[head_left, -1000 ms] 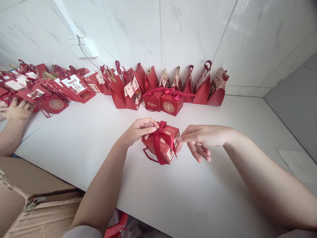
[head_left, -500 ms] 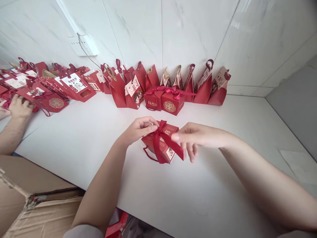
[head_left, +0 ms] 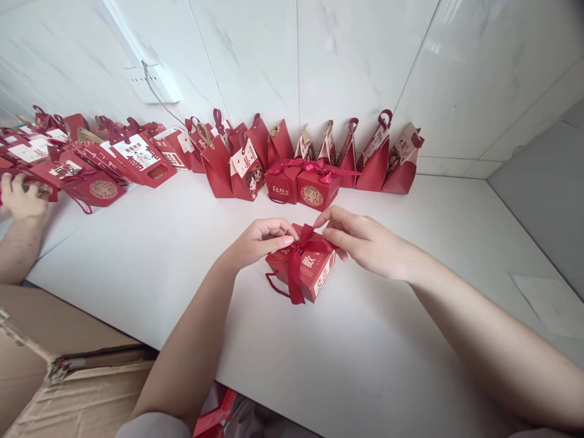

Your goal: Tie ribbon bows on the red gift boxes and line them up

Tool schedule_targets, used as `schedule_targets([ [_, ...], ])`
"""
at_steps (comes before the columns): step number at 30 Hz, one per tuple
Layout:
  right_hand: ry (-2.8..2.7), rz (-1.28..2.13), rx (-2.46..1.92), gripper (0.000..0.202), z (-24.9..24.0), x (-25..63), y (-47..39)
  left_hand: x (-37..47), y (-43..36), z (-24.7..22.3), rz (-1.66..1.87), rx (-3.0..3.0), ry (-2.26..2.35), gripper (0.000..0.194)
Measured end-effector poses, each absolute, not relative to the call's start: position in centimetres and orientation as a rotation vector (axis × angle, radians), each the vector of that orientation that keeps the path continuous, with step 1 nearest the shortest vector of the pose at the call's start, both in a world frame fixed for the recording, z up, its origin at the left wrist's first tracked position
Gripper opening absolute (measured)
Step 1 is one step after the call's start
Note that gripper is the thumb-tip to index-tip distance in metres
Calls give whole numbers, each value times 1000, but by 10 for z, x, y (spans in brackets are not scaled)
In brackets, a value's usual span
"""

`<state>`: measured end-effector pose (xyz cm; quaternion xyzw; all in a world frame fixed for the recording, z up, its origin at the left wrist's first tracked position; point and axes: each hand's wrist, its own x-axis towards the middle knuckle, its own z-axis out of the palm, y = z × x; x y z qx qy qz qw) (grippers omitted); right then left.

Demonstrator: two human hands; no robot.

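A red gift box (head_left: 314, 272) with gold and white print sits on the white table, a cord handle hanging at its left. A red ribbon (head_left: 296, 281) crosses its top, knotted in the middle, with one tail down the front. My left hand (head_left: 264, 242) is closed at the knot, thumb and fingers pinching the ribbon. On the box's right side, my right hand (head_left: 358, 240) has its thumb and fingers closed around the ribbon's other part, its index finger stretched toward the bow.
Finished red boxes (head_left: 319, 188) and upright red bags (head_left: 374, 164) line the tiled wall. More red packages (head_left: 137, 158) are heaped at the left, where another person's hand (head_left: 22, 198) reaches in. A cardboard box (head_left: 77, 377) stands at the lower left.
My right hand has moved up and left to the bow, carrying the ribbon tail off the box's front right. The box has turned slightly. The other person's hand has shifted left.
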<state>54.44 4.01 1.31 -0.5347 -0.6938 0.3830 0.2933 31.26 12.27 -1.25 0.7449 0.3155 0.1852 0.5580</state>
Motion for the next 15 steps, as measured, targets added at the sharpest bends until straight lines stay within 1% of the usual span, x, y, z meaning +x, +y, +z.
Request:
schedule_targets([
  [5, -1962, 929, -1507, 18, 11, 534, 38, 314, 121, -12, 421, 1789, 736, 21],
  [10, -2071, 774, -1524, 11, 3, 533, 41, 315, 120, -13, 411, 1804, 710, 21],
  [13, -2191, 569, -1395, 7, 0, 537, 42, 315, 121, -15, 411, 1801, 702, 21],
  [15, -2325, 358, -1280, 9, -1, 540, 42, 315, 121, -15, 410, 1786, 698, 22],
])
